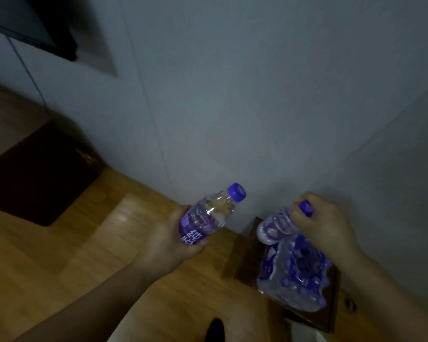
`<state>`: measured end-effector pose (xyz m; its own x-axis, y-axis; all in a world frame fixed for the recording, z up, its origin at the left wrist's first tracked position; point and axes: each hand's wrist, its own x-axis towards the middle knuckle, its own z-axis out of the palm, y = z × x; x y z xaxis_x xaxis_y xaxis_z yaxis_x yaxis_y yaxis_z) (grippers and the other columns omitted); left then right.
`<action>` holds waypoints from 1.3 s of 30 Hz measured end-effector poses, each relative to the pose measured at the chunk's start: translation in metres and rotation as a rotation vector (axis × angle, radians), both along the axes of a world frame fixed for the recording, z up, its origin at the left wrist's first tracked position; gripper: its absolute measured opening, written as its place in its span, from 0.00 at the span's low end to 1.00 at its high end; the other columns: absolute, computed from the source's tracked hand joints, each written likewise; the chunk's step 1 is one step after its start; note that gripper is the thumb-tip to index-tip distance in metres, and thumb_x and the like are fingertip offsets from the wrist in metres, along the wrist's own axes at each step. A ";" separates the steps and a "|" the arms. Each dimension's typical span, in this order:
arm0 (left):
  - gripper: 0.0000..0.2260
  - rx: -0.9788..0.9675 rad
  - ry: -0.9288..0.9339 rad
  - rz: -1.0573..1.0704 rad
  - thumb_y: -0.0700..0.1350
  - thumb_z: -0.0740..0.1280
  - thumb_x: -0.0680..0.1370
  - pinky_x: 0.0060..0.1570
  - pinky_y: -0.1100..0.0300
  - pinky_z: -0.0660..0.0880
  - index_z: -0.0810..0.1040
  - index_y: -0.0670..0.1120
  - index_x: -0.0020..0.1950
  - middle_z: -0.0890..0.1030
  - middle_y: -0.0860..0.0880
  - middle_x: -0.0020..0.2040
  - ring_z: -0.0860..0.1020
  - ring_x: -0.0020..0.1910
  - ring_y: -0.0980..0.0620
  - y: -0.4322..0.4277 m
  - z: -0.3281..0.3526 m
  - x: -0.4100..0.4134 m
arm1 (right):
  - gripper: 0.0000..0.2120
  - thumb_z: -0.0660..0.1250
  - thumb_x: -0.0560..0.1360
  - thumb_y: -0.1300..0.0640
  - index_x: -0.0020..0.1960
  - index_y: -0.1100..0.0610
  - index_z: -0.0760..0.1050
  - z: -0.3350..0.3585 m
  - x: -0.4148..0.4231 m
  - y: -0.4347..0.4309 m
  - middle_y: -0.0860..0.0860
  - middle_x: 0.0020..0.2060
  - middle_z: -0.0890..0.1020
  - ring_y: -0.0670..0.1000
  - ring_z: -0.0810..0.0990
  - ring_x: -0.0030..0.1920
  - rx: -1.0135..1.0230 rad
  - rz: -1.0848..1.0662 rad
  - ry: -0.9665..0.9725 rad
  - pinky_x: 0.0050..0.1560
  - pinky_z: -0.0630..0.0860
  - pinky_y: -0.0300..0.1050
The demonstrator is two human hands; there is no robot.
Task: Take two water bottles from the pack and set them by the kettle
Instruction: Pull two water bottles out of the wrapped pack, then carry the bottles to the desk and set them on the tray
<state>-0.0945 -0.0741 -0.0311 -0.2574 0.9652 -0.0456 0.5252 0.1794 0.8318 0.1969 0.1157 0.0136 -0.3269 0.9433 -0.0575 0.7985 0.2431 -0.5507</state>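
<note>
My left hand grips a clear water bottle with a purple label and purple cap around its lower body, cap tilted up to the right. My right hand holds a second water bottle by its neck and purple cap, its base pointing down-left just above the pack. The plastic-wrapped pack of purple-labelled bottles lies below my right hand on a dark wooden stand. No kettle is in view.
A grey wall rises directly ahead. A wooden floor spreads to the left with a dark red mat on it. A dark panel hangs at the top left.
</note>
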 end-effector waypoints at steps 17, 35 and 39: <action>0.31 0.226 0.092 0.366 0.61 0.77 0.68 0.50 0.58 0.83 0.69 0.60 0.67 0.81 0.57 0.56 0.82 0.52 0.58 -0.293 0.136 -0.380 | 0.13 0.64 0.66 0.40 0.41 0.48 0.81 0.170 -0.477 -0.250 0.43 0.34 0.84 0.47 0.83 0.29 0.121 0.308 0.323 0.34 0.82 0.47; 0.29 0.186 0.272 0.495 0.72 0.72 0.65 0.42 0.64 0.82 0.63 0.76 0.62 0.75 0.71 0.58 0.80 0.52 0.66 -0.397 0.155 -0.838 | 0.08 0.69 0.71 0.46 0.40 0.50 0.81 0.176 -0.983 -0.338 0.48 0.32 0.83 0.46 0.81 0.36 0.122 0.557 0.312 0.34 0.77 0.43; 0.29 0.177 0.281 0.501 0.71 0.72 0.66 0.41 0.65 0.81 0.63 0.76 0.62 0.75 0.73 0.58 0.80 0.53 0.67 -0.406 0.162 -0.941 | 0.07 0.70 0.72 0.47 0.40 0.50 0.81 0.190 -1.089 -0.345 0.48 0.33 0.83 0.47 0.82 0.36 0.117 0.573 0.293 0.35 0.77 0.43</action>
